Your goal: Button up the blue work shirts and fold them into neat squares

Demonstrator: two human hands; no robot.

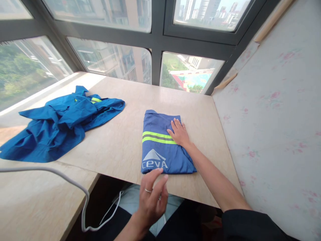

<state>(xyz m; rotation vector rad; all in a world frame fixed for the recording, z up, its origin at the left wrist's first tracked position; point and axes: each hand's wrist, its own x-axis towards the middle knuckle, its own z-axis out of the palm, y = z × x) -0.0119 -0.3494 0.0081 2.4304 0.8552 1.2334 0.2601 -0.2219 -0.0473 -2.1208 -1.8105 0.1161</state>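
Observation:
A folded blue work garment (pixel 160 150) with a yellow-green reflective stripe and a white "ceva" logo lies near the front edge of the wooden table (pixel 120 140). My right hand (pixel 178 133) rests flat on its right half, fingers stretched out over the cloth. My left hand (pixel 151 197) hovers just in front of the garment's near edge, fingers loosely spread, a ring on one finger, holding nothing. At the left of the table lies an unfolded, crumpled blue garment (pixel 57 125) with the same yellow-green stripe.
A white cable (pixel 75 185) runs across the lower left surface and loops down over the edge. Large windows (pixel 112 60) stand behind the table. A pale flowered wall (pixel 276 117) closes the right side.

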